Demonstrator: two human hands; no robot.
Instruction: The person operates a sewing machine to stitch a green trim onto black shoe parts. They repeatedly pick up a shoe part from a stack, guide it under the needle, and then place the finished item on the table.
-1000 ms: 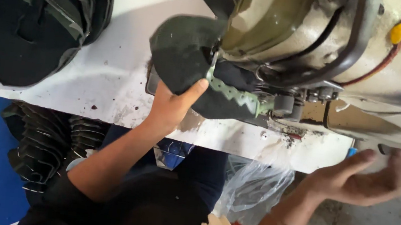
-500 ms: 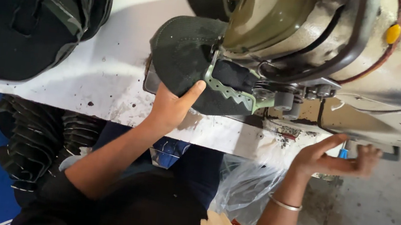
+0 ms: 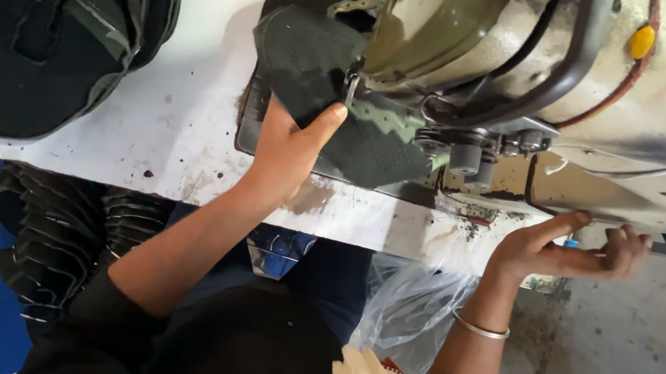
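Fabric, a dark green cap panel (image 3: 334, 104), lies under the head of the industrial sewing machine (image 3: 562, 79), pinned flat by the left hand (image 3: 287, 152), thumb on top and fingers beneath its near edge. Just beyond that grip the needle area meets the cloth. The right hand (image 3: 568, 251) is released, palm up with fingers loosely curled, touching the underside edge of the white table (image 3: 148, 124). Far left of the grip sits a stack of dark caps (image 3: 42, 28).

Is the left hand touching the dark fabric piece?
Touching: in the head view the left hand presses its thumb on the dark fabric piece.
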